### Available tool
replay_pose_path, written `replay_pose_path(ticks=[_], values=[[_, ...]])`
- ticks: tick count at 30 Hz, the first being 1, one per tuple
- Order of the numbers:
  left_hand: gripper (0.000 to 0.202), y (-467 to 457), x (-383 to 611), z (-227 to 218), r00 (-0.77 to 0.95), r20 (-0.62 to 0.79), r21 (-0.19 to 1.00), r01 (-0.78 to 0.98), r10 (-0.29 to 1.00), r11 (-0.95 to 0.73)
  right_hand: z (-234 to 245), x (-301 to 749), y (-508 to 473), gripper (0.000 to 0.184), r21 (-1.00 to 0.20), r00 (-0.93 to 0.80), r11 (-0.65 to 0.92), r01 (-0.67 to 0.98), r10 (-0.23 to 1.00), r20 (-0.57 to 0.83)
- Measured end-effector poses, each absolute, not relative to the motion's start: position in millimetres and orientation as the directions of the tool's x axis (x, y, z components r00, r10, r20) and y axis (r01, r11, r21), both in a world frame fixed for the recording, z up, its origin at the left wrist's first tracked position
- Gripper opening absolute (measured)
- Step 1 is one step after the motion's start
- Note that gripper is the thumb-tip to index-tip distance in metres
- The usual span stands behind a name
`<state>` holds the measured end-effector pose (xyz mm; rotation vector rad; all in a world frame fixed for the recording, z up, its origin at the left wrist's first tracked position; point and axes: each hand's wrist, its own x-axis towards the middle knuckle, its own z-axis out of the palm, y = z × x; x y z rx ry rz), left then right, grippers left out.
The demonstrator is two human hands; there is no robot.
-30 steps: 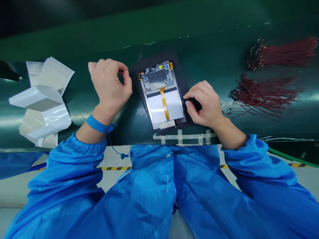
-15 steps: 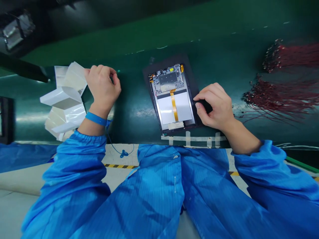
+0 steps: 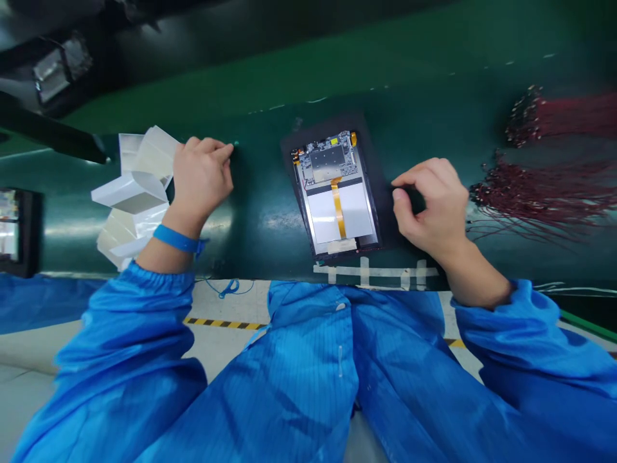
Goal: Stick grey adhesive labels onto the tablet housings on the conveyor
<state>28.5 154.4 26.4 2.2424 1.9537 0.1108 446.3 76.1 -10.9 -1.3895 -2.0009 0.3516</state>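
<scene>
Right hand (image 3: 438, 204) has drawn away from the device (image 3: 321, 212), fingers (image 3: 409, 177) barely parted.

I see a bright-blue work smock (image 3: 270, 386) with faint vertical stripes (image 3: 313, 347), pale button (image 3: 341, 307), gathered cuffs (image 3: 155, 278), blue strap (image 3: 176, 238) round left wrist (image 3: 183, 217), thin blue cord (image 3: 230, 289).

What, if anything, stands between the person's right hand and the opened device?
Nothing visible stands between the right hand and the opened device; a dark sheet beneath the device merely sticks out on that side.

No text or number is legible (even on the circuit board (image 3: 326, 162)).
</scene>
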Motion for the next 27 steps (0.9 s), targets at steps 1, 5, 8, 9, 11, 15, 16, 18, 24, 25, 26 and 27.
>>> replay_pose_path(ticks=[1, 5, 8, 9, 11, 15, 16, 18, 24, 25, 26, 27], values=[[0.043, 139, 35, 28, 0.082, -0.030, 0.271, 0.960, 0.996, -0.071, -8, 449, 74, 0.018, -0.552, -0.162, 0.332, 0.765, 0.929, 0.333], [0.043, 71, 77, 18, 0.046, -0.225, 0.706, 0.696, 0.973, 0.130, -1, 449, 65, 0.026, -0.503, -0.146, 0.195, 0.842, 0.980, 0.135], [0.068, 32, 111, 14, 0.183, -0.469, 0.862, 0.309, 0.864, 0.402, 4, 436, 59, 0.041, -0.565, -0.234, 0.165, 0.808, 0.971, -0.050], [0.075, 24, 121, 16, 0.192, -0.503, 0.860, 0.202, 0.842, 0.468, 5, 432, 58, 0.044, -0.608, -0.239, 0.128, 0.784, 0.965, -0.106], [0.078, 18, 136, 21, 0.177, -0.533, 0.845, 0.061, 0.827, 0.531, 7, 424, 56, 0.053, -0.727, -0.231, 0.029, 0.686, 0.956, -0.180], [0.077, 30, 151, 30, 0.151, -0.495, 0.847, -0.134, 0.856, 0.514, 6, 413, 53, 0.071, -0.960, -0.236, -0.167, 0.224, 0.947, -0.220], [0.076, 37, 153, 30, 0.138, -0.474, 0.854, -0.169, 0.869, 0.493, 4, 410, 53, 0.072, -0.972, -0.221, -0.222, 0.075, 0.947, -0.234], [0.069, 50, 154, 29, 0.100, -0.425, 0.869, -0.233, 0.900, 0.437, -1, 406, 61, 0.072, -0.932, -0.177, -0.306, -0.195, 0.946, -0.273], [0.074, 79, 151, 17, 0.015, -0.073, 0.983, -0.168, 0.997, 0.074, -16, 433, 156, 0.056, -0.876, 0.058, -0.195, -0.441, 0.968, -0.245], [0.076, 80, 149, 15, 0.021, -0.017, 0.993, -0.121, 1.000, 0.019, -17, 445, 181, 0.050, -0.902, 0.121, -0.166, -0.399, 0.965, -0.231], [0.076, 80, 145, 13, 0.030, 0.022, 0.997, -0.073, 0.999, -0.020, -16, 458, 207, 0.046, -0.933, 0.188, -0.147, -0.330, 0.958, -0.217], [0.074, 79, 141, 12, 0.037, 0.041, 0.999, -0.025, 0.998, -0.040, -14, 473, 232, 0.041, -0.965, 0.254, -0.143, -0.219, 0.947, -0.198]])
